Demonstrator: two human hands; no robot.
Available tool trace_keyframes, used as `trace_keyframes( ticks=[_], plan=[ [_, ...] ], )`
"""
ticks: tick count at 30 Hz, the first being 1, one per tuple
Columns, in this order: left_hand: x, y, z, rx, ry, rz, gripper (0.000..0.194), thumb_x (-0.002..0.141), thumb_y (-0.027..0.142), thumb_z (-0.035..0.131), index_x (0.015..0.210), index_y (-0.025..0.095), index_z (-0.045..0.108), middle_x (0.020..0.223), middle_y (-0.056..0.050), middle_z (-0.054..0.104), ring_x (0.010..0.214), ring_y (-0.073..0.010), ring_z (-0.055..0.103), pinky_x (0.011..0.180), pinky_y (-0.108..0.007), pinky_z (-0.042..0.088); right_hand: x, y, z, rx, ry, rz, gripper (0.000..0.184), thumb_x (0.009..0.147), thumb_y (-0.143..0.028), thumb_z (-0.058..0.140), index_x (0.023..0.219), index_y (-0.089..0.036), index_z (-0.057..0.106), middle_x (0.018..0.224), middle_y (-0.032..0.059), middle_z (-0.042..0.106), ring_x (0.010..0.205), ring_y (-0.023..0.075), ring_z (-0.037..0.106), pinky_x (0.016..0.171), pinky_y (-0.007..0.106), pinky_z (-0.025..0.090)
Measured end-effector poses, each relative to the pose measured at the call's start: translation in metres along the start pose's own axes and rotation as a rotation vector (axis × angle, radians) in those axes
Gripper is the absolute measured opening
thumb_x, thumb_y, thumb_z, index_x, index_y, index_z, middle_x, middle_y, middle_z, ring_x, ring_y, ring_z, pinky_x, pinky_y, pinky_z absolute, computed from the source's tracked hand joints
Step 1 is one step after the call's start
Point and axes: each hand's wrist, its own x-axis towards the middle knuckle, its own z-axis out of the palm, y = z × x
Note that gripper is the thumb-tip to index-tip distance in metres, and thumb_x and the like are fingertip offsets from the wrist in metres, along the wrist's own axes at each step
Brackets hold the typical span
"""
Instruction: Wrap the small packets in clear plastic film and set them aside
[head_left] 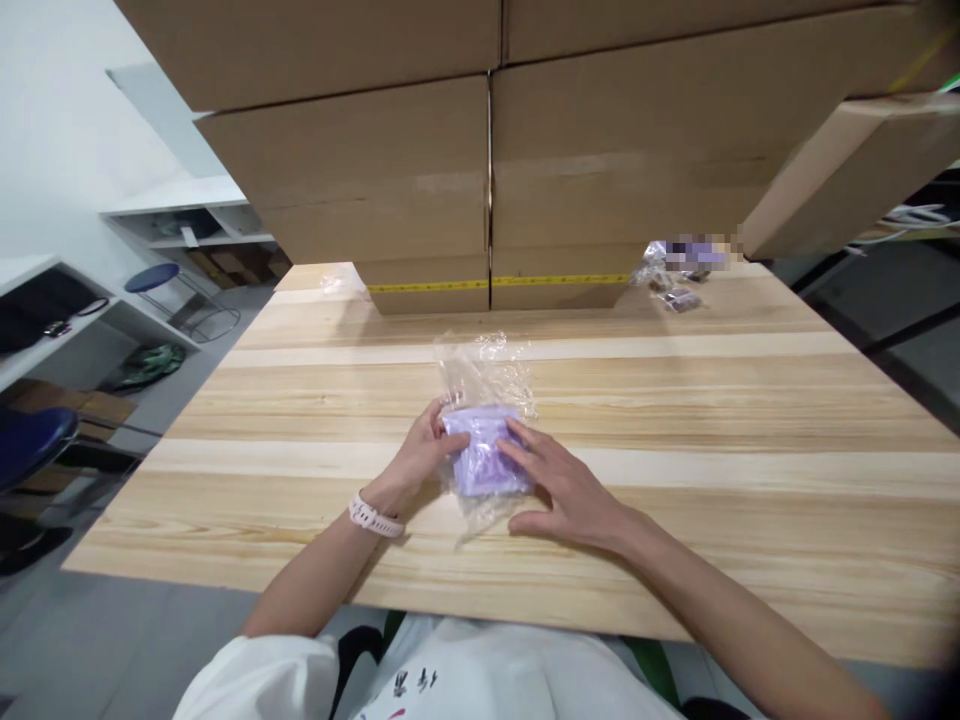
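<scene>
A flat purple packet lies inside a clear plastic bag on the wooden table, close to its front edge. My left hand grips the left side of the packet, thumb on top and fingers at the far left corner. Over the right side rests my right hand, its fingers spread and the tips touching the plastic. The bag's loose, crinkled end stretches away from me beyond the packet. What the packet contains cannot be made out.
Large cardboard boxes are stacked along the table's far side, with a yellow measuring tape at their base. Small plastic-wrapped items lie at the far right. A blue stool and white shelves stand to the left.
</scene>
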Motion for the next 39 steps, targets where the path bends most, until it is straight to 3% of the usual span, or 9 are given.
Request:
trace_keyframes(
  ticks=[7,13,16,19,23,27,30,33,39],
  plan=[
    [0.013,0.027,-0.026,-0.111,0.256,0.236,0.072,0.049,0.019,0.097,0.109,0.019,0.058,0.084,0.002,0.074,0.072,-0.0121,0.068,0.072,-0.022,0.054,-0.001,0.002,0.008,-0.014,0.042,0.042,0.085,0.092,-0.045,0.069,0.163,-0.035,0.022,0.159,0.0123,0.045,0.143,0.0333,0.047,0.112,0.057,0.043],
    [0.005,0.025,-0.017,-0.128,0.178,0.104,0.063,0.05,0.021,0.097,0.101,0.015,0.062,0.089,-0.003,0.076,0.074,-0.015,0.07,0.073,-0.026,0.055,0.011,-0.019,0.012,-0.131,0.444,-0.093,0.058,0.097,-0.025,0.062,0.152,-0.033,0.044,0.146,0.0126,0.056,0.121,0.0256,0.062,0.094,0.039,0.055],
    [0.002,0.022,-0.013,-0.097,0.112,0.077,0.067,0.051,0.018,0.096,0.108,0.015,0.062,0.093,-0.004,0.077,0.078,-0.0159,0.071,0.076,-0.027,0.056,0.015,-0.024,0.013,-0.253,0.329,-0.181,0.037,0.099,-0.016,0.053,0.13,-0.031,0.066,0.107,0.0077,0.073,0.09,0.0202,0.067,0.075,0.032,0.052],
    [0.004,0.025,-0.02,-0.101,0.148,0.07,0.067,0.051,0.016,0.096,0.108,0.016,0.06,0.088,-0.003,0.077,0.074,-0.0148,0.071,0.073,-0.026,0.057,0.015,-0.025,0.011,-0.232,0.311,-0.227,0.031,0.096,-0.009,0.049,0.1,-0.025,0.075,0.071,0.0031,0.063,0.065,0.0166,0.055,0.059,0.03,0.041],
    [0.009,0.032,-0.039,-0.144,0.235,0.019,0.063,0.051,0.012,0.094,0.102,0.016,0.058,0.08,-0.002,0.075,0.064,-0.0127,0.069,0.062,-0.022,0.055,0.009,-0.023,-0.015,0.046,0.369,-0.186,0.03,0.085,-0.004,0.051,0.074,-0.023,0.071,0.077,0.0049,0.06,0.073,0.0176,0.056,0.061,0.029,0.044],
    [0.013,0.025,-0.042,-0.119,0.174,-0.09,0.06,0.054,0.005,0.088,0.105,0.014,0.058,0.089,-0.006,0.075,0.072,-0.0169,0.072,0.067,-0.027,0.059,-0.004,-0.007,-0.058,0.315,0.091,0.086,0.033,0.083,-0.008,0.052,0.057,-0.022,0.065,0.096,0.0065,0.066,0.089,0.021,0.063,0.076,0.035,0.051],
    [0.015,0.012,-0.035,0.037,0.16,-0.077,0.071,0.06,0.005,0.082,0.123,0.017,0.052,0.084,-0.003,0.072,0.071,-0.018,0.07,0.067,-0.03,0.058,-0.01,0.009,-0.072,0.389,-0.046,0.372,0.029,0.089,-0.018,0.05,0.07,-0.022,0.071,0.102,0.0067,0.071,0.093,0.0229,0.067,0.083,0.038,0.052],
    [0.014,0.004,-0.032,0.363,0.202,0.054,0.084,0.07,0.012,0.079,0.145,0.021,0.042,0.088,-0.001,0.067,0.071,-0.0164,0.066,0.068,-0.03,0.054,-0.004,0.011,-0.057,0.275,0.101,0.584,0.027,0.095,-0.032,0.054,0.113,-0.023,0.071,0.109,0.0083,0.073,0.096,0.0255,0.068,0.086,0.041,0.052],
    [-0.009,0.016,-0.019,1.072,0.462,0.582,0.073,0.083,0.026,0.073,0.148,0.023,0.042,0.11,-0.008,0.062,0.088,-0.0202,0.06,0.075,-0.034,0.051,0.018,-0.012,0.002,0.128,0.121,0.316,0.053,0.09,-0.022,0.063,0.142,-0.025,0.054,0.13,0.0117,0.062,0.114,0.0275,0.061,0.094,0.042,0.051]
  ],
)
